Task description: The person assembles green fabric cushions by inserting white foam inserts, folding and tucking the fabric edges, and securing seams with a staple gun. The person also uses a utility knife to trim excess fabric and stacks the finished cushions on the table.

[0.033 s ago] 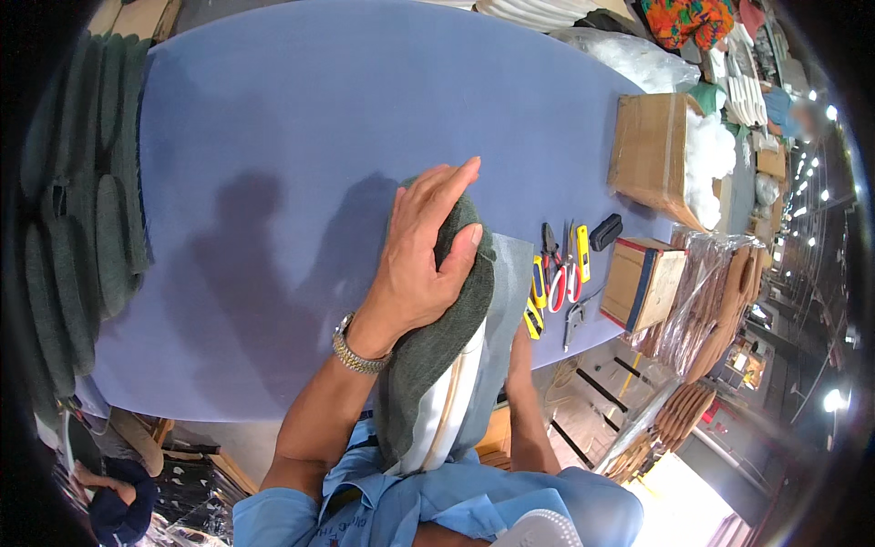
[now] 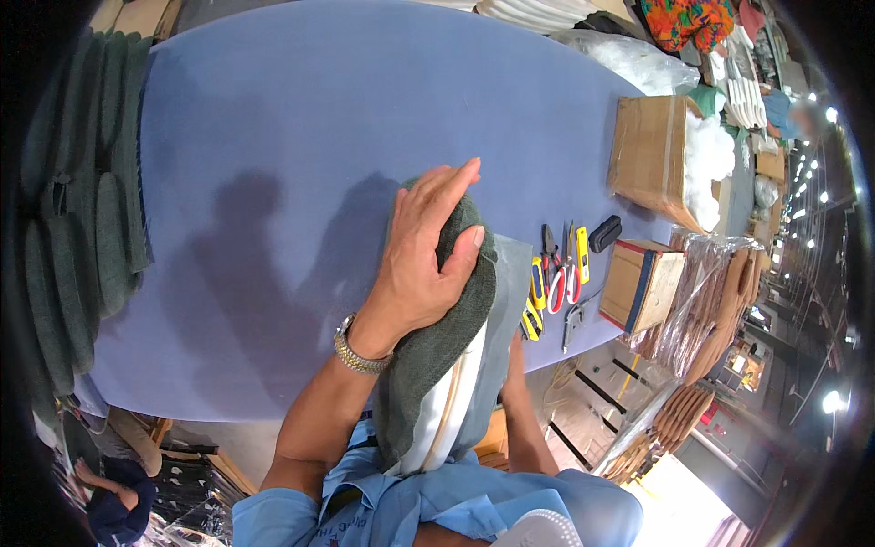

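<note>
A dark green fabric cushion stands on edge between my body and the table, its near end against my blue shirt. Along its right side show a white lining with a tan strip and a flap of grey backing cloth. My left hand lies over the cushion's top, fingers stretched out and thumb apart, a metal watch on its wrist. On the right, my right hand reaches behind the grey cloth; its fingers are hidden, so what they touch cannot be seen.
Scissors, pliers, yellow cutters and a black case lie on the blue table. Cartons stand at right, one with white stuffing. Green cushions are stacked at left. Another person is at lower left.
My right forearm has shifted slightly to the left, behind the grey cloth. My left hand and the cushion stay almost where they were.
</note>
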Action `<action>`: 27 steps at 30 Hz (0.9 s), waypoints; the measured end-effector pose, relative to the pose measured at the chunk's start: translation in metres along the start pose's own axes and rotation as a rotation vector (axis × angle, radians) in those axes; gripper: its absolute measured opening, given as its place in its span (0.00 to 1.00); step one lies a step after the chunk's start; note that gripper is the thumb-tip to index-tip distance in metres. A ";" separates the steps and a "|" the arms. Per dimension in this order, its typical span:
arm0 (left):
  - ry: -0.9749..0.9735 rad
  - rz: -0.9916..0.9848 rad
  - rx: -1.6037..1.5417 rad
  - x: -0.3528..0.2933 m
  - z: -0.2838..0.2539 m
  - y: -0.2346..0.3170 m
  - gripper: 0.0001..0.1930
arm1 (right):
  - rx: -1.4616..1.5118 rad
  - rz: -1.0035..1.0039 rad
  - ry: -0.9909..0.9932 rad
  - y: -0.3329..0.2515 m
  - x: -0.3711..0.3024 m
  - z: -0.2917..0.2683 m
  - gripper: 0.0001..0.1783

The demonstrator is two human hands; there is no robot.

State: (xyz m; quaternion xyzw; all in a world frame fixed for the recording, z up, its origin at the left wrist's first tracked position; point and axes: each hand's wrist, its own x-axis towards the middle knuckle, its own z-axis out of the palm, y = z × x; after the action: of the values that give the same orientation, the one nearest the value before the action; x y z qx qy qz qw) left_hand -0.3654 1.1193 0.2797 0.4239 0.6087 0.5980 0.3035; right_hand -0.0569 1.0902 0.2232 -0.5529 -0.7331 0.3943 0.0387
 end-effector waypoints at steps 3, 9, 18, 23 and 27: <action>-0.047 0.019 0.010 -0.001 0.007 -0.002 0.31 | 0.292 0.339 0.058 0.094 -0.024 0.049 0.25; -0.022 -0.013 0.022 0.000 -0.005 -0.006 0.33 | 0.301 0.081 -0.055 0.017 0.043 -0.015 0.29; -0.103 -0.060 -0.002 -0.004 0.003 -0.007 0.39 | 0.210 -0.473 -0.160 -0.177 0.107 -0.160 0.28; -0.117 -0.038 0.004 -0.003 0.000 -0.009 0.43 | -0.255 -0.582 -0.401 -0.230 0.126 -0.161 0.39; -0.130 -0.040 -0.012 -0.002 -0.002 -0.009 0.45 | -0.257 -0.559 -0.507 -0.237 0.136 -0.157 0.42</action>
State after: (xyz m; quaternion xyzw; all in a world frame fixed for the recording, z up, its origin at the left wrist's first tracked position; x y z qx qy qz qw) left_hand -0.3680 1.1174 0.2712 0.4476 0.5927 0.5667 0.3567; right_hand -0.2172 1.2695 0.4266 -0.2175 -0.8850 0.3975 -0.1069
